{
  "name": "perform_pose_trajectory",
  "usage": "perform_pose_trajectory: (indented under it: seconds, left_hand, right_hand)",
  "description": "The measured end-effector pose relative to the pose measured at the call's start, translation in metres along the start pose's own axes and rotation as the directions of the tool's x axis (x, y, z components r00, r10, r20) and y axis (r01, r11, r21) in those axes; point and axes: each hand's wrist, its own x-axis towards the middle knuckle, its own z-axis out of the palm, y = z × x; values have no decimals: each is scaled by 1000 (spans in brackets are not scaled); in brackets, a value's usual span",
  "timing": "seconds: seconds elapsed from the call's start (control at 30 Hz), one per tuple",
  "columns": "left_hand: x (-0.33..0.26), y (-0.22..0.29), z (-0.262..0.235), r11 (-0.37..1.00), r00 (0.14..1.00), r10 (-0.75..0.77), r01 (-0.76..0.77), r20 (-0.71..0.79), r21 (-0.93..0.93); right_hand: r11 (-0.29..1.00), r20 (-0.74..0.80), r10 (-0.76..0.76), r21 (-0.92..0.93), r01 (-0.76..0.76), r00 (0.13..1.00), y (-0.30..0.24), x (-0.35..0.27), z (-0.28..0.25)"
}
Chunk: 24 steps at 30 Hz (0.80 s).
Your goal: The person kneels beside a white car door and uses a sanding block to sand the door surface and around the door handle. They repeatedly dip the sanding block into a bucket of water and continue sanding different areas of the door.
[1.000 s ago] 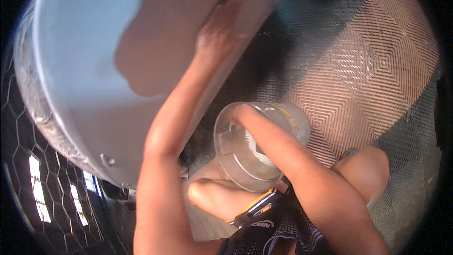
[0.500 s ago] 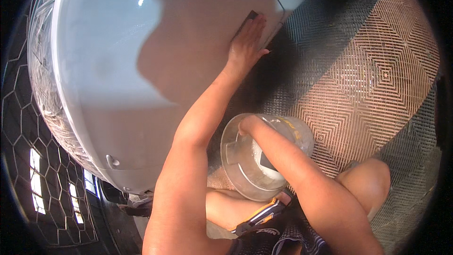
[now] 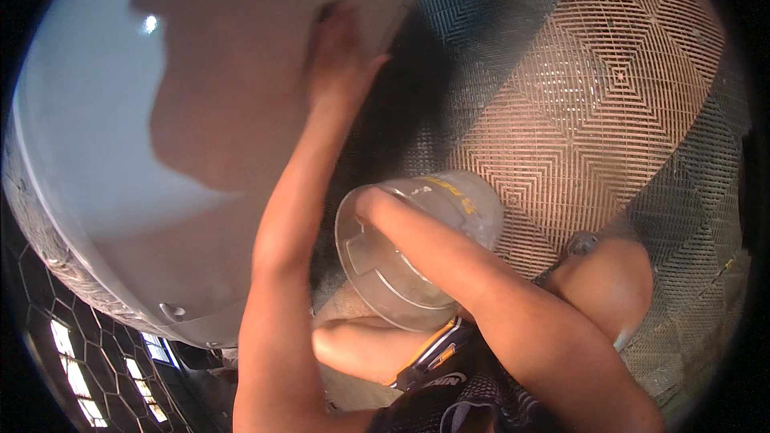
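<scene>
My left hand (image 3: 341, 56) lies on a smooth grey car body panel (image 3: 216, 112). Motion blurs it, but its fingers stretch over a thin dark pad (image 3: 327, 12), pressing it to the surface; the pad shows past the fingertips. Between my arms a cloudy, see-through plastic bucket (image 3: 477, 208) is tipped, its mouth turned toward the car and me. My right forearm crosses that mouth, and my right hand (image 3: 369, 204) is bent over the far rim. Its fingers are mostly hidden, though it appears to grip the rim.
The panel's edge curves down at left beside a clear, ridged lamp (image 3: 76, 269). Slatted floor tiles (image 3: 593, 112), tan and dark, spread to the right. My bent knee (image 3: 605, 289) stands right of the bucket, and my other leg (image 3: 369, 349) lies below it.
My left hand has slid with the pad over the panel and is now blurred. The view has shifted right, and the water and dark piece inside the bucket no longer show.
</scene>
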Motion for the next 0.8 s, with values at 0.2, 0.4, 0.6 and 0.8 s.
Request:
perform_pose_trajectory:
  seconds: [0.2, 0.4, 0.6, 0.8]
  left_hand:
    - [17, 1, -5, 988, 969, 133, -146, -210, -48]
    - [-138, -73, -37, 914, 960, -203, 257, -195, 314]
    - [-16, 32, 42, 994, 994, -94, 96, -52, 52]
    - [-25, -35, -53, 928, 994, -103, 104, -22, 357]
  right_hand:
    - [1000, -19, 16, 23, -16, 1000, 5, 4, -2]
    - [997, -32, 23, 70, -20, 999, 17, -1, -2]
    - [998, 9, -60, 28, 60, 998, -26, 12, 5]
    - [999, -28, 13, 50, -12, 1000, 11, 0, -2]
